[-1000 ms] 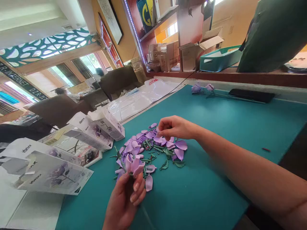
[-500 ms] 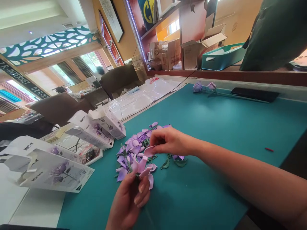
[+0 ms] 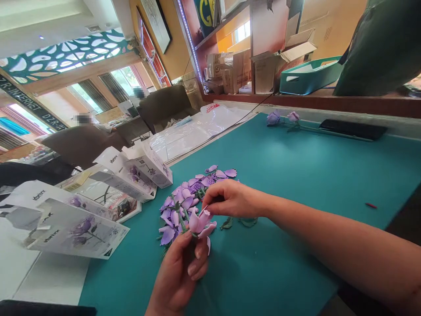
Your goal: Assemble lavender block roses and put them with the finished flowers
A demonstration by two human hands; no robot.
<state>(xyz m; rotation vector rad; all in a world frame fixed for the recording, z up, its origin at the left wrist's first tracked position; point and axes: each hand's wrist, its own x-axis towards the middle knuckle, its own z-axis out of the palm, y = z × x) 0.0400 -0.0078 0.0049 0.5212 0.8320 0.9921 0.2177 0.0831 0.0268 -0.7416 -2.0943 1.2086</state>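
Pink plastic, by the look of it, makes up the flower (image 3: 199, 223), held just above the teal mat (image 3: 279, 267) at the near side of the heap of lilac parts (image 3: 186, 199). The petal (image 3: 206, 210) in the right hand (image 3: 232, 199) has just closed the gap: half a second ago it was apart from the cup, and now it is at the flower's side. That seems to turn the work from carrying a part to lining it up, though the fingers hide where the two meet, and I can't tell whether it is seated.

The left hand (image 3: 177, 270) reaches up from the bottom edge, its thumb and curled fingers gripping the flower from below and keeping it tilted up. The right forearm comes in low from the right, the hand turned down over the bloom, thumb and forefinger pinched on what seems to be the petal's edge.

Green leaves (image 3: 248, 222) lie beyond the right hand's near side, clear of the flower. Farther out, printed white boxes (image 3: 79, 232) stand to the left, a small red stick (image 3: 371, 205) lies to the right, and two lilac roses (image 3: 273, 117) rest near the mat's far edge, their stems running toward a flat black object (image 3: 353, 128).
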